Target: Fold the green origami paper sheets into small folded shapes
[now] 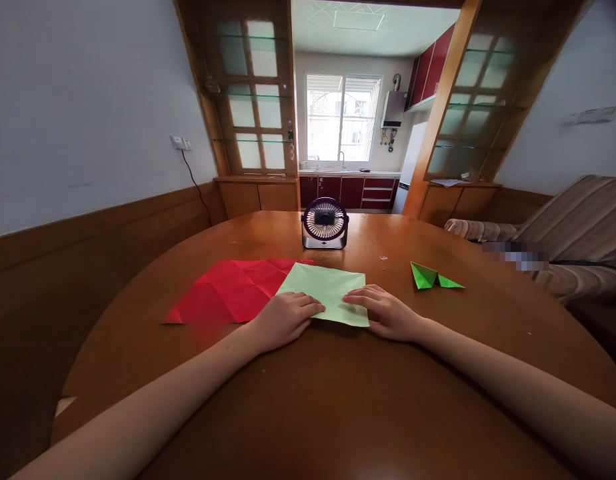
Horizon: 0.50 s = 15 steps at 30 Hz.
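Note:
A light green square of paper with faint creases lies at the middle of the table, its near edge slightly raised over a shadow. My left hand has its near left corner, fingers together on top and the thumb by the near edge. At the right edge, my right hand holds the sheet with fingers reaching over its top and the thumb low beside the corner. Partly beneath the green sheet, a larger creased red paper spreads to the left. A bright green folded paper piece rests beyond my right hand.
A small dark desk fan stands on the wooden table beyond the papers. A striped sofa is at the right, partly blurred. A cord hangs from the wall outlet at left. Behind the table, a wide opening shows a kitchen.

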Available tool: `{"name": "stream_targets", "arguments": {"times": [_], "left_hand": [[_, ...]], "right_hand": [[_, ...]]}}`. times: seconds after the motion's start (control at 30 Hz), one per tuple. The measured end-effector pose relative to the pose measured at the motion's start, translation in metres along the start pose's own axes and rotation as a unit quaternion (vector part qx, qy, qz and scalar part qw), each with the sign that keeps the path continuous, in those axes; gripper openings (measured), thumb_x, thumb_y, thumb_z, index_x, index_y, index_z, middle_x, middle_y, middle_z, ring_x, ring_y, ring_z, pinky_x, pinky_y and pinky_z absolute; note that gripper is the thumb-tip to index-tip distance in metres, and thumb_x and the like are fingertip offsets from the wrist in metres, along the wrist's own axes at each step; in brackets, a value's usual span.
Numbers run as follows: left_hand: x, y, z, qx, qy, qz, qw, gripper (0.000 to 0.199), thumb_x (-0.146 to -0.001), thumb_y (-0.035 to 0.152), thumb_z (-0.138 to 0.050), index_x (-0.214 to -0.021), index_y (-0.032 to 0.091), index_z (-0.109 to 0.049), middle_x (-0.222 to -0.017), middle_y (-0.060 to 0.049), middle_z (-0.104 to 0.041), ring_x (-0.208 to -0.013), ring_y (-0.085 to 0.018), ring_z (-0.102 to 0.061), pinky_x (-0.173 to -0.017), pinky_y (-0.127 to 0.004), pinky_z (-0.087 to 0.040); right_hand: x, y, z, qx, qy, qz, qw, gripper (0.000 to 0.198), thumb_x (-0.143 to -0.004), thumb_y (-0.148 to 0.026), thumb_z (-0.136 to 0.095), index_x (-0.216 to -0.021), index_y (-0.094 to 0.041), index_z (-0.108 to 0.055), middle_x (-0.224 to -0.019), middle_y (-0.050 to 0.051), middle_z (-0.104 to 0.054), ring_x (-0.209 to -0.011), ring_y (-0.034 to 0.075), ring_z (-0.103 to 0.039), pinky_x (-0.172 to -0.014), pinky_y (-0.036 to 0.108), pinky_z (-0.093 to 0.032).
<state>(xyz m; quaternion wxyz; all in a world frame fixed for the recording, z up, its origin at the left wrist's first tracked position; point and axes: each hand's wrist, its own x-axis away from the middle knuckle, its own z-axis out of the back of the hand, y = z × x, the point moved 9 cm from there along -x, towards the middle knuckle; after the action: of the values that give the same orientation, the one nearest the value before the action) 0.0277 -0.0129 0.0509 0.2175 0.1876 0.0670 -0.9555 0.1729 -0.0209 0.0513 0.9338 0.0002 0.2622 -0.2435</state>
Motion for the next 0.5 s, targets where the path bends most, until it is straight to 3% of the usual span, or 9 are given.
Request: {"name": "stream_targets", "arguments": {"times": [0.1,0.27,0.4,0.5], "left_hand": [[0.001,0.003,0.001,0.064,0.000,-0.031,0.997,0.032,-0.094,0.015,-0.039,-0.116,0.020,-0.062,-0.112,-0.006,-0.069,-0.101,-0.019,-0.065,-0.086,-0.031,-0.049],[0.001,0.003,-0.001,0.092,-0.039,-0.052,0.994,0.037,-0.087,0.017,-0.046,-0.121,0.020,-0.061,-0.122,-0.009,-0.065,-0.110,-0.022,-0.062,-0.092,-0.035,-0.049],[0.003,-0.016,0.001,0.101,-0.072,-0.001,0.992,0.040,-0.083,0.028,-0.057,-0.122,0.020,-0.062,-0.131,-0.011,-0.059,-0.122,-0.027,-0.055,-0.103,-0.040,-0.043],[0.010,-0.035,-0.002,0.116,-0.117,0.063,0.984,0.053,-0.082,0.037,-0.063,-0.133,0.024,-0.055,-0.142,-0.009,-0.051,-0.131,-0.029,-0.047,-0.109,-0.043,-0.038]], "right_hand": [[0.008,0.017,0.003,0.005,-0.013,-0.019,1.000,0.045,-0.091,-0.019,-0.048,-0.136,-0.023,-0.050,-0.132,0.012,-0.058,-0.124,0.025,-0.052,-0.104,0.048,-0.041],[0.025,0.037,0.001,-0.059,-0.043,-0.052,0.996,0.039,-0.094,-0.016,-0.044,-0.129,-0.025,-0.059,-0.128,0.010,-0.062,-0.119,0.022,-0.058,-0.101,0.043,-0.047],[0.032,0.046,0.005,-0.121,-0.042,-0.069,0.989,0.039,-0.096,-0.018,-0.042,-0.130,-0.027,-0.059,-0.130,0.008,-0.061,-0.123,0.020,-0.056,-0.104,0.041,-0.046],[0.033,0.052,0.011,-0.162,-0.021,-0.075,0.984,0.034,-0.097,-0.022,-0.044,-0.125,-0.027,-0.063,-0.126,0.007,-0.064,-0.119,0.020,-0.059,-0.102,0.041,-0.048]]}}
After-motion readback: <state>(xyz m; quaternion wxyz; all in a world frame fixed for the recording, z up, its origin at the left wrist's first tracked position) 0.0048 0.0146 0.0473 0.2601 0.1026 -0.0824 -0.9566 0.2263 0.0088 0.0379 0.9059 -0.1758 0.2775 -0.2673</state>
